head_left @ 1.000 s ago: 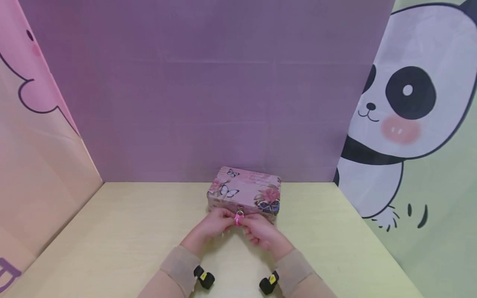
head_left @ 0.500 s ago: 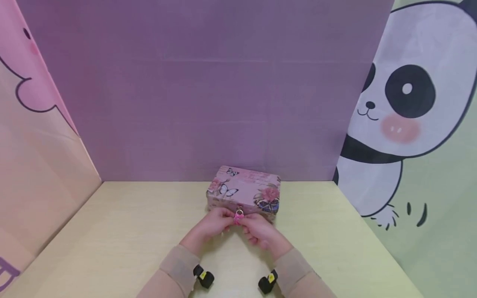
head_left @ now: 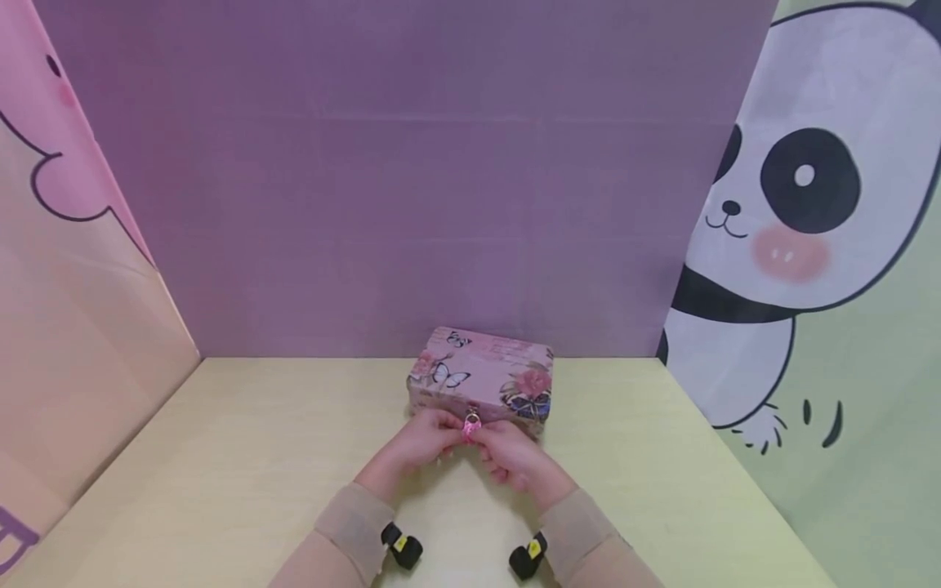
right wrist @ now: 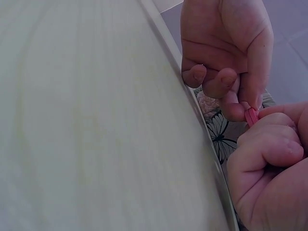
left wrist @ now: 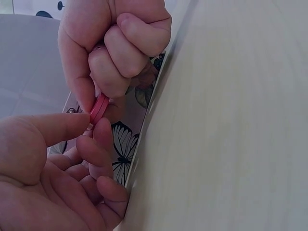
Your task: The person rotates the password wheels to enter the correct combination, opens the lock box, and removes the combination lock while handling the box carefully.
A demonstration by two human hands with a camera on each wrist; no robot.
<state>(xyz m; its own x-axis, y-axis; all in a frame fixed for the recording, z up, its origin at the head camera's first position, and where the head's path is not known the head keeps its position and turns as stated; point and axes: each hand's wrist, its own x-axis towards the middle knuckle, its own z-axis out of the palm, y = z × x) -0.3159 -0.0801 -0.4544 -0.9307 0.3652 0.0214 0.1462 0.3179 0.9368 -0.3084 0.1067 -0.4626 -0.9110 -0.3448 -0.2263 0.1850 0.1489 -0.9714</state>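
Observation:
A pink padlock (head_left: pixel 471 429) hangs by its metal shackle (head_left: pixel 473 417) at the front clasp of a pink box (head_left: pixel 485 363) printed with butterflies and roses. The box's lid is down. From one side my left hand (head_left: pixel 422 441) pinches the padlock's body between thumb and finger, its other fingers loosely bent. My right hand (head_left: pixel 515 454) pinches the same body from the other side, with the remaining fingers curled in, as the left wrist view shows. Both wrist views show the padlock (left wrist: pixel 99 108) edge-on, largely covered by fingertips; whether its shackle is latched I cannot tell.
The box sits near the back edge of a pale wooden table (head_left: pixel 279 457), against a purple backdrop (head_left: pixel 426 180). A panda-printed panel (head_left: pixel 823 269) stands at the right, a pink and peach one (head_left: pixel 81 327) at the left. Black wrist cameras (head_left: pixel 402 546) sit on both forearms.

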